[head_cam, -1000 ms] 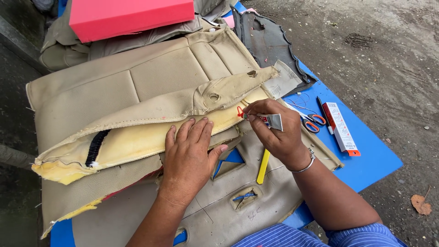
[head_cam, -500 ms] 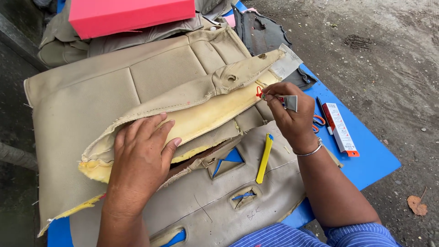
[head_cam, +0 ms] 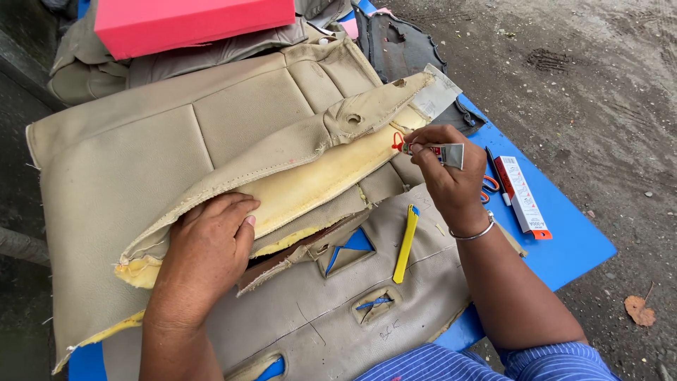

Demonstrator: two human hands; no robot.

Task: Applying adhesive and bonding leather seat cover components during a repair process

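1. Left hand (head_cam: 208, 250) lay flat, fingers spread, pressing the cover flap (head_cam: 282, 152) back off the yellow foam (head_cam: 317, 180); it gripped nothing.
2. Right hand (head_cam: 448, 180) pinched a glue tube (head_cam: 441, 152), nozzle touching the foam's right end.
3. Risk: if the left palm slipped, the flap could fall onto wet glue; a hard squeeze could smear the beige cover.

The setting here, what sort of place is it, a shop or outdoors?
Probably an open-air upholstery repair spot. A blue table stands on bare dirt ground, covered with beige seat covers showing yellow foam, while the right hand holds a small glue tube and scissors lie nearby.
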